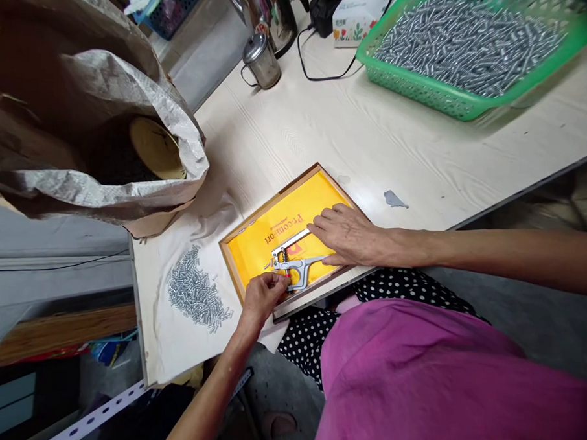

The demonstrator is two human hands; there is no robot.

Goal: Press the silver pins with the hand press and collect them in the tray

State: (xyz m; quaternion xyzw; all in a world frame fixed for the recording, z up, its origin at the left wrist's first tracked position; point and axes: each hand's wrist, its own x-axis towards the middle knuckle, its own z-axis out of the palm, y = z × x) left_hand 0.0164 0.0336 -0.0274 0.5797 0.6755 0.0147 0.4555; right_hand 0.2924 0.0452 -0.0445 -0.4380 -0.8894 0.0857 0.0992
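While the right hand (347, 236) clasps the hand press (302, 266), working end beside the left hand (262, 296), the latter's joined fingertips, contents indiscernible, should clear before any squeeze.

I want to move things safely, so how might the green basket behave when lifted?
The green basket is probably heavy for its size, since many metal pieces fill it. Its perforated, plastic-looking walls may flex. The loose pieces could slide if it tilts.

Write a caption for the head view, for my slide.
Right hand holding pliers, left hand at their front, over a tray beside heaped metal pieces.
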